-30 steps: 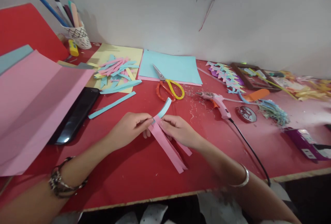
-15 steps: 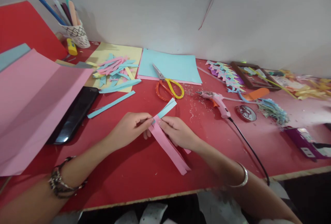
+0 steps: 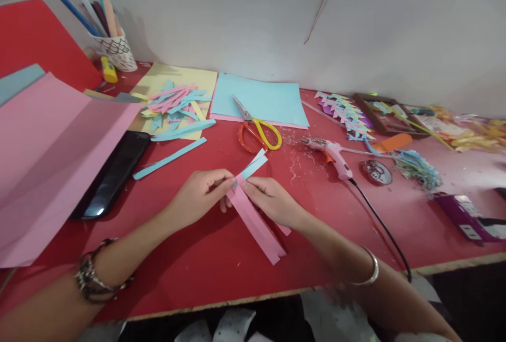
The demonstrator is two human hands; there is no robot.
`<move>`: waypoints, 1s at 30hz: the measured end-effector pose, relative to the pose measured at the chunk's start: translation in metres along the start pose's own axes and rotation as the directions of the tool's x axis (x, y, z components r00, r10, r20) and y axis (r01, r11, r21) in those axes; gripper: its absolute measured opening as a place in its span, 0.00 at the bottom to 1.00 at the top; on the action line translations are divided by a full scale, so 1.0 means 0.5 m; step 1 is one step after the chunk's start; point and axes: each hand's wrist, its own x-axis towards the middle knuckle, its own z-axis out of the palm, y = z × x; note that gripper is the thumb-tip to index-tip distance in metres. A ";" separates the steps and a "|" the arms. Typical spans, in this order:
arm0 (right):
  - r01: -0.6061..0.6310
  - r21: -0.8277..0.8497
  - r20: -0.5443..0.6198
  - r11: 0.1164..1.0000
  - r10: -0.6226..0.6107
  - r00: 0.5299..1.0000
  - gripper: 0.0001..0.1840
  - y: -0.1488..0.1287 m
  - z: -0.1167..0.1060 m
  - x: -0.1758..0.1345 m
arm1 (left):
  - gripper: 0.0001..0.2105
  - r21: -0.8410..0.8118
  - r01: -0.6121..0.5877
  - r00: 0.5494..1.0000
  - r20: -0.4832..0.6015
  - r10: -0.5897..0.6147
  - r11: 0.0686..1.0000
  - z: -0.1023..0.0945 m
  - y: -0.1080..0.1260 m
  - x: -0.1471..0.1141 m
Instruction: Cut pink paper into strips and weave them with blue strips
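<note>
Between my two hands a pink paper strip (image 3: 259,227) and a light blue paper strip (image 3: 254,165) cross each other. My left hand (image 3: 207,193) pinches the crossing from the left, thumb on top. From the right, my right hand (image 3: 272,199) grips the same spot between thumb and fingers. Folded pink ends hang toward the table's front edge, and the blue ends point away to the upper right. My fingers partly hide where the strips meet. Just beyond the blue ends lie scissors (image 3: 256,130) with red and yellow handles.
Cut strips (image 3: 177,102) lie on yellow paper, with blue sheets (image 3: 261,100) beside them. A pink glue gun (image 3: 334,157) with a black cord rests at right. A black phone-like object (image 3: 114,178) sits under pink paper (image 3: 59,163) at left. A folded paper chain (image 3: 342,113) lies farther back.
The hanging pink ends have swung slightly left, and the blue ends have spread a little apart. Both hands keep nearly the same place and grip.
</note>
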 end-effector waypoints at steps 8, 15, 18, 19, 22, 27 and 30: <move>-0.014 0.016 0.000 1.000 0.014 1.000 0.21 -0.001 0.002 -0.001 | 0.12 0.068 -0.032 0.999 -0.008 0.033 0.997 0.001 -0.004 -0.001; -0.051 -0.064 -0.033 0.997 0.049 0.998 0.19 -0.003 0.007 -0.001 | 0.12 0.106 -0.040 0.999 -0.027 0.043 0.994 0.002 -0.014 -0.001; -0.079 -0.052 -0.028 0.995 0.078 0.997 0.17 -0.004 0.007 -0.001 | 0.12 0.141 -0.049 0.994 -0.085 0.061 0.989 0.001 -0.011 -0.001; -0.102 -0.046 -0.025 0.994 0.101 0.995 0.16 -0.005 0.006 -0.002 | 0.12 0.149 -0.050 0.991 -0.118 0.068 0.988 0.000 -0.010 -0.001; -0.146 -0.054 -0.018 0.988 0.146 0.989 0.13 -0.004 0.003 0.000 | 0.11 0.143 -0.038 0.973 -0.221 0.070 0.989 -0.006 -0.006 -0.002; -0.065 -0.176 -0.084 0.982 0.051 0.995 0.16 0.004 -0.010 0.006 | 0.10 0.133 -0.055 0.940 -0.328 0.097 0.990 -0.013 -0.007 -0.002; -0.055 -0.180 -0.088 0.982 0.040 0.995 0.16 0.010 -0.023 0.009 | 0.10 0.133 -0.068 0.925 -0.363 0.113 0.989 -0.014 -0.010 0.001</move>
